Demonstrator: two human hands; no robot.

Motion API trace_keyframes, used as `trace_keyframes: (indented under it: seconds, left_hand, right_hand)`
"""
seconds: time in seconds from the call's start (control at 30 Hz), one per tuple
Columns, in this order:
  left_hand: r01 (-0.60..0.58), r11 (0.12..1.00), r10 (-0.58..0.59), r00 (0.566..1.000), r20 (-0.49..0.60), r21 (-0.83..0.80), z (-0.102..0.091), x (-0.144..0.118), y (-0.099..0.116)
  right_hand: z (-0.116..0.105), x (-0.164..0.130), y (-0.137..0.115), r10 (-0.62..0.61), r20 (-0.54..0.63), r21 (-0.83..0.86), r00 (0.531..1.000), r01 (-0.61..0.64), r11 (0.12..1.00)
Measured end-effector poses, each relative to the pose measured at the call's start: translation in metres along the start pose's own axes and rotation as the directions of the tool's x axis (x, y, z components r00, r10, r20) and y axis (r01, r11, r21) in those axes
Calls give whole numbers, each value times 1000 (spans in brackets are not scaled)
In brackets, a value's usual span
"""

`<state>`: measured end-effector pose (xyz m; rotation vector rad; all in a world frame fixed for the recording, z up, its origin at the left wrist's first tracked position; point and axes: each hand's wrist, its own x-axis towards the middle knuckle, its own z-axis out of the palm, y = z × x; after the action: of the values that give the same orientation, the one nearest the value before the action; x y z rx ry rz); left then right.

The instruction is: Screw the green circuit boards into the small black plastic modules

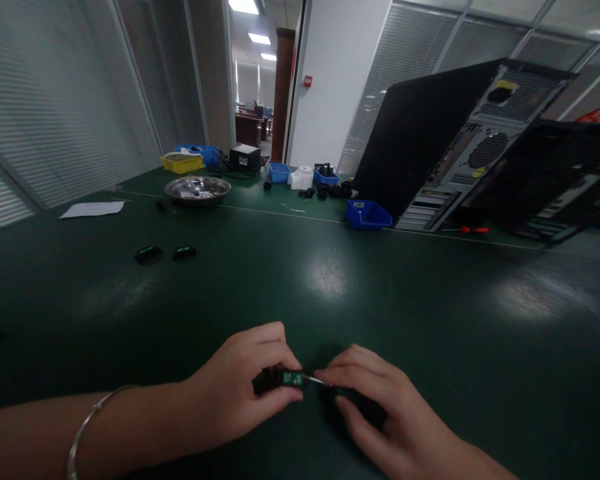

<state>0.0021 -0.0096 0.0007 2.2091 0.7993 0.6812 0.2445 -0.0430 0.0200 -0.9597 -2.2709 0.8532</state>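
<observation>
My left hand (253, 377) is closed on a small black part with a green circuit board (293, 379) set in its face, pinched between thumb and fingers. My right hand (380, 407) grips a screwdriver-like tool with a black handle (363, 403), partly hidden by the fingers. Its thin metal shaft (317, 380) points left and meets the right end of the black part; the tip's shape is too small to tell. Two similar black parts with green boards, one (148, 253) beside the other (184, 253), lie farther off on the left.
A metal bowl (197, 189) with small pieces stands at the back left, near a yellow tray (181, 163) and a sheet of paper (93, 209). A blue bin (369, 215) sits beside a large black computer case (420, 133) on the green table (260, 287).
</observation>
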Motion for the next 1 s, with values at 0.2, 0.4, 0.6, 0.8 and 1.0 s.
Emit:
trace_keyframes:
  seconds: [0.2,0.4,0.6,0.8,1.0]
  left_hand:
    - [-12,1000,12,1000,5,-1,0,1,2]
    - [38,994,-39,999,-5,-106,-2,3,3]
    - [64,988,-64,998,6,-139,-2,5,1]
    - [95,983,-97,995,-2,-160,-4,6,3]
    - [126,976,-126,992,9,-179,-4,6,4]
  right_hand:
    - [2,0,2,-8,15,3,1000,8,1000]
    - [3,-2,7,-3,24,10,1000,3,1000]
    - [4,-4,8,-9,23,3,1000,8,1000]
    - [4,-5,8,-4,29,6,1000,4,1000]
    - [4,-4,9,-12,18,-10,1000,12,1000]
